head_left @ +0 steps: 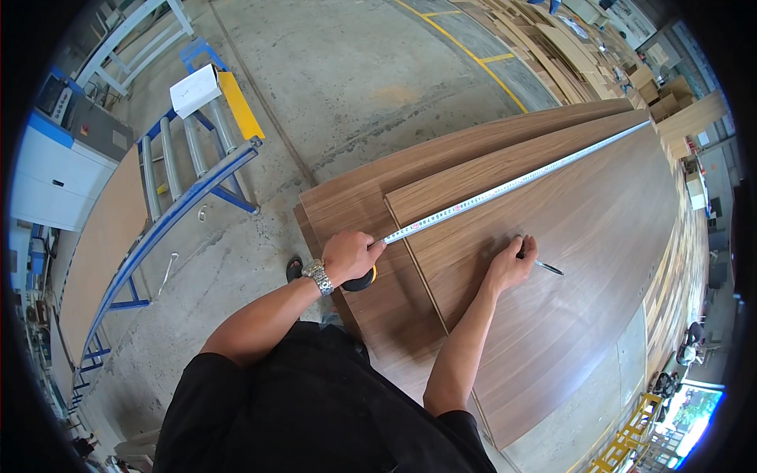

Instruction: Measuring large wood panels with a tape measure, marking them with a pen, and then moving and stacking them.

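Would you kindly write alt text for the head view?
A person's left hand holds a tape measure extended across a brown wood-grain panel; the right hand holds a pen. A blue-framed roller conveyor stands to the left.

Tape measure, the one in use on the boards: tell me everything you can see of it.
The tape measure has a pale, thin blade with dark and reddish markings, and a black case with yellow trim. The left hand grips it. The blade is drawn out diagonally across the upper wood-grain board to its far edge; whether it hooks there is too small to tell.
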A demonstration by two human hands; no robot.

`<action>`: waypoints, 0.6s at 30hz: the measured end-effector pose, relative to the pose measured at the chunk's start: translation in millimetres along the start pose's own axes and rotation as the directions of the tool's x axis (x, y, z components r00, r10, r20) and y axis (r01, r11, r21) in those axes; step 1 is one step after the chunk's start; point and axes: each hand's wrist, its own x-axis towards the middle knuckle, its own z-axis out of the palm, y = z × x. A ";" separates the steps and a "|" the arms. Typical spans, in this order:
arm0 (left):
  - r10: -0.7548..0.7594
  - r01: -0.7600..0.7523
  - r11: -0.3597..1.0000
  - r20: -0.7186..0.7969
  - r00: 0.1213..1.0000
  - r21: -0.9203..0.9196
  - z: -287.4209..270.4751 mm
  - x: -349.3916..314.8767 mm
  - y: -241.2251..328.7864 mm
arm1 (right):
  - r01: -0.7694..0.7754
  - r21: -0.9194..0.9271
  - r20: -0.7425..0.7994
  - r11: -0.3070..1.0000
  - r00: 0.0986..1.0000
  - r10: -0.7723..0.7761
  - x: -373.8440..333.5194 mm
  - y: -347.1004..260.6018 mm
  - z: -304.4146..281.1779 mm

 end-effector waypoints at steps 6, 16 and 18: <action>0.002 -0.002 1.000 -0.006 1.000 -0.006 0.1 -0.4 0.1 | -0.037 0.025 0.009 0.999 0.999 0.037 -0.1 -1.7 -0.3; 0.016 -0.016 1.000 -0.021 1.000 0.001 1.2 0.3 -0.1 | -0.024 0.014 0.007 1.000 1.000 0.024 0.6 -1.5 -0.5; 0.006 -0.006 1.000 -0.015 1.000 0.007 1.9 0.4 -0.8 | 0.000 0.009 -0.004 1.000 1.000 0.000 0.8 1.1 0.5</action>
